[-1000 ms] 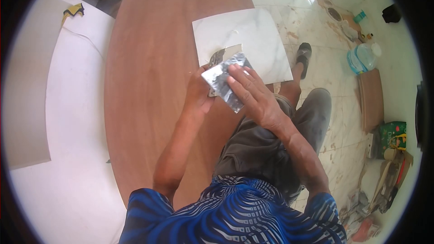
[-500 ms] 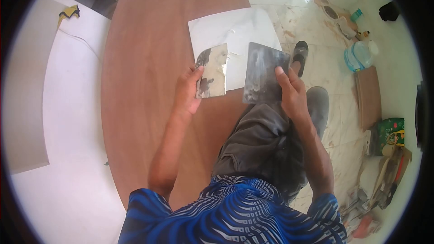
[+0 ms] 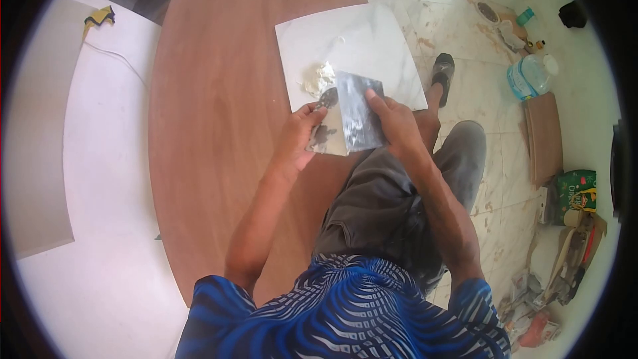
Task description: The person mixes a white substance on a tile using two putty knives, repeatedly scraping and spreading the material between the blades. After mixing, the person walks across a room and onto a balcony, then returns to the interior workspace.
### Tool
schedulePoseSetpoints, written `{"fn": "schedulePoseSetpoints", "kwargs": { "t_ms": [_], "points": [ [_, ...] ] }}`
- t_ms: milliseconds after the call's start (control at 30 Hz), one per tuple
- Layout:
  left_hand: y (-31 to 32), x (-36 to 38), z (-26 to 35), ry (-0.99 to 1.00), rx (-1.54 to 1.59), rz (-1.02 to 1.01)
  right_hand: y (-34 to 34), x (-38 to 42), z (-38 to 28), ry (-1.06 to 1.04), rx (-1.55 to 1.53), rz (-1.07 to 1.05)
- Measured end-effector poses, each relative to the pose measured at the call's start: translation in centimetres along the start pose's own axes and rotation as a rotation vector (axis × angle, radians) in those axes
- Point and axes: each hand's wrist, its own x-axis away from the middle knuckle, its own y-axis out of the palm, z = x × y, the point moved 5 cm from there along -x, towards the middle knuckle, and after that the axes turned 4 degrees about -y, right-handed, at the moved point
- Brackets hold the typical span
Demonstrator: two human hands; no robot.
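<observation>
My left hand (image 3: 299, 133) grips a flat beige scraper (image 3: 330, 141) with dark worn patches, thumb on its face. A flat dark grey scraper (image 3: 359, 112), smeared with white, is pinched in my right hand (image 3: 395, 123). The two scrapers meet, the grey one's left edge overlapping or touching the beige one's right side. Just beyond them a lump of off-white putty (image 3: 320, 78) shows on a white marbled board (image 3: 372, 33); the scrapers hide its near side.
The board lies on a brown wooden surface (image 3: 212, 119) under me. White surface (image 3: 106, 159) runs along the left, with a yellow and black object (image 3: 100, 18). To the right, on tiled floor, are a clear water jug (image 3: 531, 76), brown boards (image 3: 543, 136), a green bag (image 3: 575, 189) and assorted tools.
Both hands have come together, the right moving left and the left moving right, so the scrapers now meet. The putty lump has come into view beyond them.
</observation>
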Motion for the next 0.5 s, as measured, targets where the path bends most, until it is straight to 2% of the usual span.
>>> {"fn": "schedulePoseSetpoints", "kwargs": {
  "t_ms": [133, 167, 200, 233, 267, 300, 367, 500],
  "points": [
    [-1.4, -0.5, 1.4, 0.031, 0.000, 0.033, -0.5, 2.5, -0.1, 0.102, 0.197, -0.137],
    [-1.8, -0.5, 1.7, 0.043, 0.039, 0.034, -0.5, 3.2, -0.2, 0.120, 0.168, -0.183],
    [-2.2, -0.5, 2.4, 0.055, 0.077, 0.036, -0.6, 3.5, -0.7, 0.081, 0.279, -0.207],
    [-3.1, -0.4, 3.2, 0.045, 0.074, 0.119, -0.9, 3.9, -1.1, 0.041, 0.390, -0.231],
    [-3.3, -0.1, 3.8, 0.139, 0.059, 0.130, -1.2, 4.1, -1.4, -0.001, 0.503, -0.256],
    [-2.4, 1.1, 5.2, 0.232, 0.044, 0.140, -1.8, 3.8, -0.3, 0.019, 0.440, -0.223],
    [-3.2, 0.5, 6.2, 0.184, 0.101, 0.202, -3.0, 3.0, 0.1, -0.095, 0.379, -0.149],
    [-3.7, 0.2, 6.7, 0.207, 0.075, 0.162, -0.9, 5.1, -5.7, -0.264, 0.172, -0.118]
  ]
}}
